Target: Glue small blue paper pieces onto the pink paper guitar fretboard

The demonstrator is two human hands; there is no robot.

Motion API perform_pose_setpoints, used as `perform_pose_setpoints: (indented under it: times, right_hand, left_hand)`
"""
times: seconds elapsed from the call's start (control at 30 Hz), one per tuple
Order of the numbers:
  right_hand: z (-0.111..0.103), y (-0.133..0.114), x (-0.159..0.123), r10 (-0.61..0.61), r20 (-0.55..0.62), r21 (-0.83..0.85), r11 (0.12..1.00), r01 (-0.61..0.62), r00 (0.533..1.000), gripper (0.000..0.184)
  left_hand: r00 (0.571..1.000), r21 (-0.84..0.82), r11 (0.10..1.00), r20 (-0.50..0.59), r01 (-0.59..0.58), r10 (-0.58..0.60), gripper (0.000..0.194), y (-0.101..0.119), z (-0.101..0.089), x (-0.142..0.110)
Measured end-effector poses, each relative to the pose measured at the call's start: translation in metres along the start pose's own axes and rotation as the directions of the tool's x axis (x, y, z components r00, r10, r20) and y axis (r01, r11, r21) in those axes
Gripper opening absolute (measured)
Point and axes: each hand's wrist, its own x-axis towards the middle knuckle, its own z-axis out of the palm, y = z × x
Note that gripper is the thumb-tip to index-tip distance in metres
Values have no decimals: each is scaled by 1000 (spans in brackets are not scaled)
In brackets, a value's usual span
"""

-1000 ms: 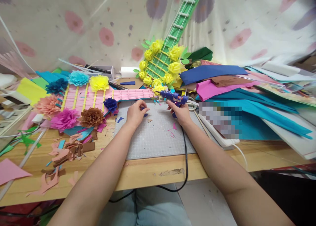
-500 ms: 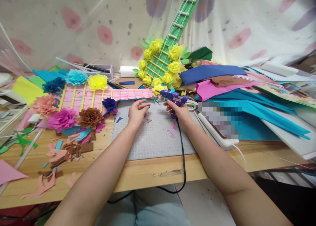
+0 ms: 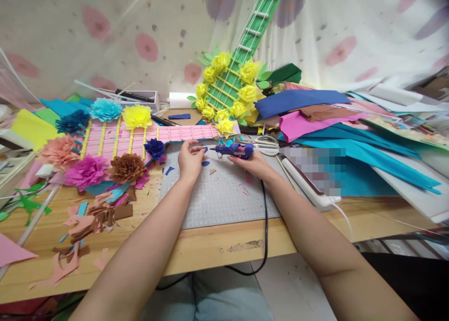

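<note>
Left hand (image 3: 189, 160) pinches blue scrap (image 3: 206, 149), right hand (image 3: 258, 165) grips glue gun (image 3: 234, 150); best keep nozzle (image 3: 213, 149) steady, dab sparingly

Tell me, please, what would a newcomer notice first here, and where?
Probably the green guitar ringed with yellow flowers, tilted before the patterned curtain at the back. Next, the pink guitar with multicoloured flowers, lying at the left. In the middle, the blue glue gun in the right hand points toward the left hand.
</note>
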Motion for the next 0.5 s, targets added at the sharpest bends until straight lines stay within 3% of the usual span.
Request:
perform_pose_setpoints:
  times: [0.17,0.5]
  right_hand:
    - [5,2,1,2,1,-80,997,-2,1000,37]
    - [3,-3,-2,27,10,-99,995,-25,1000,41]
  left_hand:
    - [1000,89,996,-4,-30,30,34,-2,-1,-2]
    - [999,80,996,-12,-30,31,38,-2,-1,0]
